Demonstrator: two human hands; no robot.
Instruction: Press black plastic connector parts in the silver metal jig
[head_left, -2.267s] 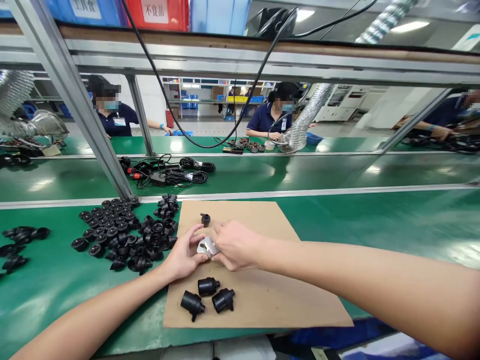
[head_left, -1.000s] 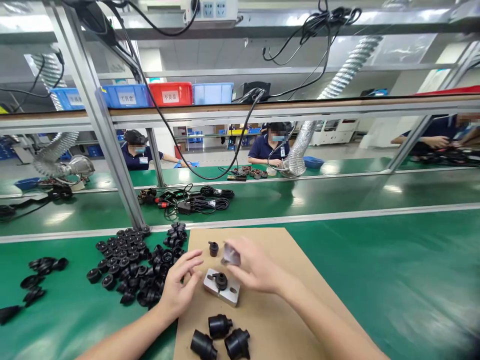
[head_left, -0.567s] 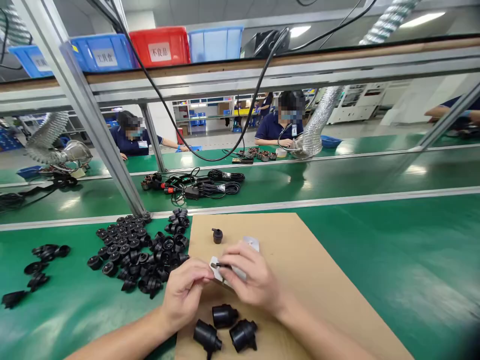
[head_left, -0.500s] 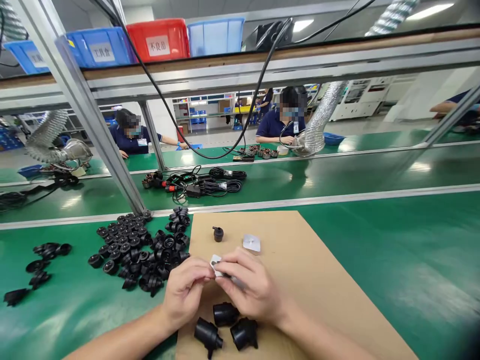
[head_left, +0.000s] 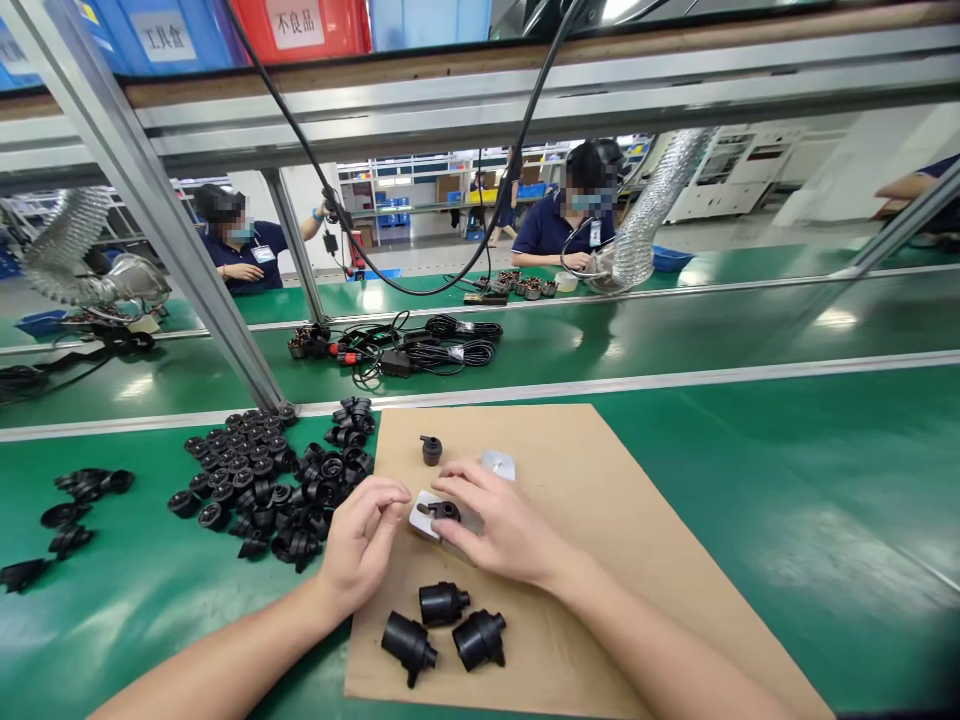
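The right hand (head_left: 501,525) grips a small metal block (head_left: 424,517) carrying a black part (head_left: 442,510) on the cardboard sheet (head_left: 600,560). The left hand (head_left: 363,540) hovers just beside it, fingers loosely curled and holding nothing.

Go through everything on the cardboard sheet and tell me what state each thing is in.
metal block: flat, small black part seated on top
right hand: resting on block
left hand: open, holding nothing
metal plate: lying loose
three black housings: lying on their sides
black cap: standing alone

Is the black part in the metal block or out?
In: the black part sits on the block, right hand steadying it.
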